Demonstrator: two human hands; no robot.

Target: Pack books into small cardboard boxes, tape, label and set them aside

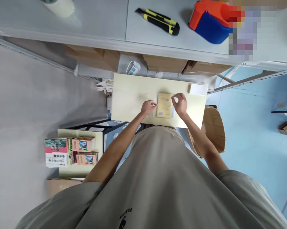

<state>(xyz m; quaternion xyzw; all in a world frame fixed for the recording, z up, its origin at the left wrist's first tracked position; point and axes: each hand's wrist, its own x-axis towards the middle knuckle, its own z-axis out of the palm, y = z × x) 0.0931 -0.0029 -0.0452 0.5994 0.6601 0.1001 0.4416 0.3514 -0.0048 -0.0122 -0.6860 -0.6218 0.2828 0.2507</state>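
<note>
A yellow book [164,109] lies flat on the pale tabletop [131,89], with small print and a barcode on its upper face. A pale, clear-looking strip shows along its left edge and a bluish strip along its right. My left hand [148,108] is at the left edge of the book, thumb and fingertips pinched together. Over the upper right edge of the book, my right hand [181,105] also has thumb and forefinger in a pinch. Whatever is between the fingertips of either hand is too small to make out.
A white box [197,89] stands at the table's right end. On the shelf above lie a utility knife [159,21] and an orange-and-blue tape dispenser [210,22]. An open carton [213,128] is at right; stacked books [56,152] sit at lower left. Cardboard boxes [164,63] line the back.
</note>
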